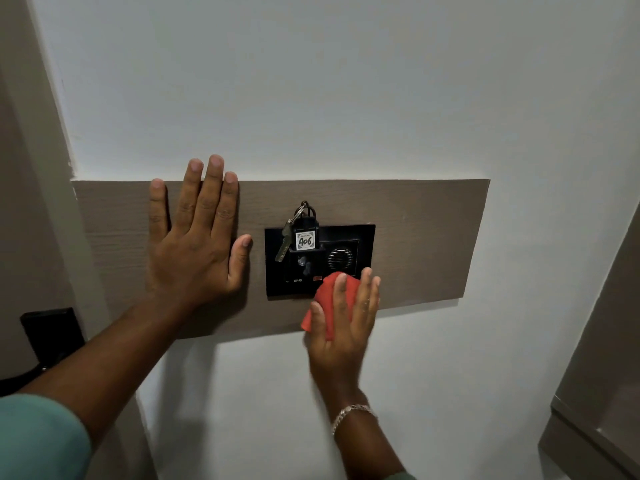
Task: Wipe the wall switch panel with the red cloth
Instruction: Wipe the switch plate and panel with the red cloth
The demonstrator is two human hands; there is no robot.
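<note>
Both hands are up against the wall. The left hand (194, 237) lies flat and spread, gripping nothing, its palm on the long brown wood-grain board (415, 244) fixed across the pale grey painted wall (346, 81); its fingertips reach just past the board's top edge and its thumb points right toward the switch panel. The right hand (343, 323) presses a crumpled red cloth (327, 299) under its fingers against the lower right corner of the black rectangular wall switch panel (360, 233), the cloth bunched between palm and panel and spilling out to the left of the hand over the panel's bottom edge and the board below.

On the panel, a round ribbed black dial (340, 258) sits at the right, just above the cloth. A black key holder (306, 233) sits in the upper left part, carrying a small white tag (305, 240) handwritten 406, with a metal key (284, 242) hanging from the ring at its left. A small red indicator (317, 278) shows just left of the cloth.

A teal sleeve (38, 438) covers the left arm at the near left corner, and a silver chain bracelet (351, 414) circles the right wrist. At the left edge, a black plate (52, 334) is mounted lower down.
</note>
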